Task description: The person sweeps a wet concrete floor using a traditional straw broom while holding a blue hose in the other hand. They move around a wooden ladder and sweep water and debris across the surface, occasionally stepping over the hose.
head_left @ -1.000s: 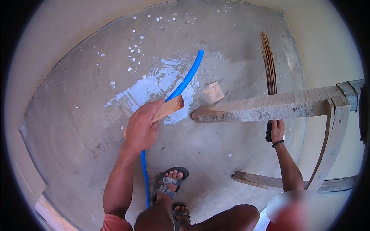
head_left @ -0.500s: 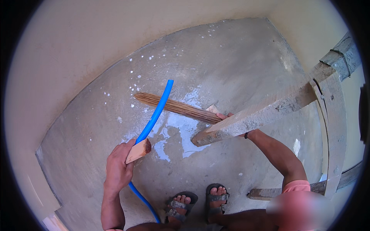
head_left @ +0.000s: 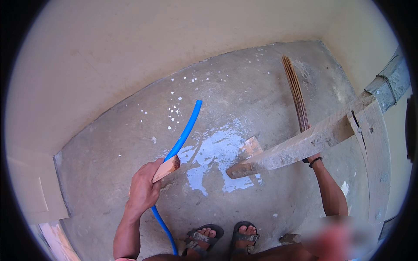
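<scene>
My left hand (head_left: 146,185) is closed round a blue hose (head_left: 186,128) and a short, rough-ended piece of wood (head_left: 167,168) together. The hose's free end points up over the floor, and its lower length trails down toward my feet. At the right, my right hand (head_left: 313,157) is mostly hidden behind a wooden beam. A stick broom (head_left: 296,95), a bundle of thin brown sticks, rises from that hand beyond the beam, its tips directed toward the far wall. The hand's fingers are covered by the beam.
The wooden beam (head_left: 296,148) slants in from a weathered timber frame (head_left: 374,143) on the right. A puddle (head_left: 217,148) shines on the concrete floor (head_left: 244,95), with a flat wood scrap (head_left: 251,147) beside it. White flecks lie near the cream wall (head_left: 130,48).
The broom has swung from pointing left across the puddle to pointing away at the right, with my right hand moving right. My left hand, hose and wood piece have shifted slightly right in view.
</scene>
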`<action>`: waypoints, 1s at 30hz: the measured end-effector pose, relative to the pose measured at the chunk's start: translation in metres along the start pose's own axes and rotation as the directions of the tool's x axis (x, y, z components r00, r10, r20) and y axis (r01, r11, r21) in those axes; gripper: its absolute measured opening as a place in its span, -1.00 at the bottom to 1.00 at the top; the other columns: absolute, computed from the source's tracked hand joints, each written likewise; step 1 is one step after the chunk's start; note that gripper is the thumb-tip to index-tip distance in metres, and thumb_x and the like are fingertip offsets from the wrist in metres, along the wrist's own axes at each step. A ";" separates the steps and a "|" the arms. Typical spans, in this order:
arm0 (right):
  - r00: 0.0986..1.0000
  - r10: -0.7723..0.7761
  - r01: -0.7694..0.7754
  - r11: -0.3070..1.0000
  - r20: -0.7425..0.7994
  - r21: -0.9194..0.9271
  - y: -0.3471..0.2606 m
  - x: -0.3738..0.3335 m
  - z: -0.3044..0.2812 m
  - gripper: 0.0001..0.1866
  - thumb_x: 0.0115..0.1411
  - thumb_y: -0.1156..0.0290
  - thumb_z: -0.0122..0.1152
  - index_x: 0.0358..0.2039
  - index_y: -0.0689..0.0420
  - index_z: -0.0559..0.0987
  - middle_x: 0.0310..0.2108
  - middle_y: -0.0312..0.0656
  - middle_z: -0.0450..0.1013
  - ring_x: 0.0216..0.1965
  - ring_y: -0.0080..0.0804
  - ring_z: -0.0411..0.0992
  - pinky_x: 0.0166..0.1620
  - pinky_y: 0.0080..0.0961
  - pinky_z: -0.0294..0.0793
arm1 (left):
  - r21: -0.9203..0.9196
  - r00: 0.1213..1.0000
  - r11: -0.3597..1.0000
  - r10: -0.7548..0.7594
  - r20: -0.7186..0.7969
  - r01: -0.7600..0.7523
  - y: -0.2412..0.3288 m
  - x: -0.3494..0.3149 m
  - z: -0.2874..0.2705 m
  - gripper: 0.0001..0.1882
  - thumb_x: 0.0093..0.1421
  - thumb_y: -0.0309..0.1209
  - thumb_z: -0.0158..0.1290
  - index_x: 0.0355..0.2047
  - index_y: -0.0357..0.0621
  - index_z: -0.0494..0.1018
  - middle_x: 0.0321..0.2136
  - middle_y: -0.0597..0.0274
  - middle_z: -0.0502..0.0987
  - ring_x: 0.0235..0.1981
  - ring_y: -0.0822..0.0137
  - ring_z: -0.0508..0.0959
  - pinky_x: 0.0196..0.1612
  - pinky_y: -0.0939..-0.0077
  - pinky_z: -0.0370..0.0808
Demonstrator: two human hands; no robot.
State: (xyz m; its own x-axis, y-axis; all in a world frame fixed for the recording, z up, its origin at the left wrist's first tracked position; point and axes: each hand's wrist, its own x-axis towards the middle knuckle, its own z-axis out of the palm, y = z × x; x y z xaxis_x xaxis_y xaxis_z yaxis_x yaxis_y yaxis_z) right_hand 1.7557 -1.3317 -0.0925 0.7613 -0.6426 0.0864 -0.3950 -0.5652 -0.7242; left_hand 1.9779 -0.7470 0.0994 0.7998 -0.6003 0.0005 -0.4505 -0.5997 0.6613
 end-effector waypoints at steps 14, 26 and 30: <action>0.818 -0.197 0.425 0.840 0.540 -0.338 -0.175 0.066 0.130 -0.49 0.34 0.10 0.01 0.29 -0.22 0.34 -0.32 0.09 0.49 -0.23 0.05 0.50 -0.11 -0.09 0.49 | 0.012 1.000 1.000 -0.015 0.022 0.015 0.029 -0.001 0.004 -0.46 -0.05 -0.73 0.02 0.02 -0.22 0.44 -0.40 -0.04 0.48 -0.34 -0.04 0.49 -0.21 0.21 0.43; 0.968 0.167 -0.217 0.931 -0.186 -0.294 -0.058 0.164 -0.002 -0.41 0.27 0.26 0.09 0.28 0.18 0.33 -0.06 -0.04 0.56 -0.15 -0.25 0.54 -0.03 -0.38 0.46 | 0.083 0.998 0.995 -0.051 0.046 0.047 0.027 -0.008 -0.004 -0.44 -0.07 -0.74 0.06 0.03 -0.29 0.43 -0.38 -0.05 0.49 -0.32 -0.04 0.48 -0.21 0.20 0.43; 0.999 0.039 -0.040 0.995 0.014 0.094 -0.064 0.065 0.012 -0.39 0.32 0.25 0.10 0.33 0.17 0.28 0.06 -0.08 0.46 -0.03 -0.37 0.43 0.06 -0.44 0.37 | 0.026 0.997 1.000 0.005 0.081 -0.007 0.017 0.003 0.014 -0.44 -0.06 -0.73 0.06 0.03 -0.27 0.42 -0.34 -0.06 0.51 -0.27 -0.07 0.50 -0.14 0.16 0.44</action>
State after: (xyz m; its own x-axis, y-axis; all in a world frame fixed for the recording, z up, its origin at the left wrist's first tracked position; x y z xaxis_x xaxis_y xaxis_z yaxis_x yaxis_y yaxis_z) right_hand 1.8363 -1.3308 -0.0491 0.7527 -0.6565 0.0486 -0.3746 -0.4879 -0.7884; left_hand 1.9670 -0.7663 0.1004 0.7626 -0.6443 -0.0573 -0.4662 -0.6089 0.6418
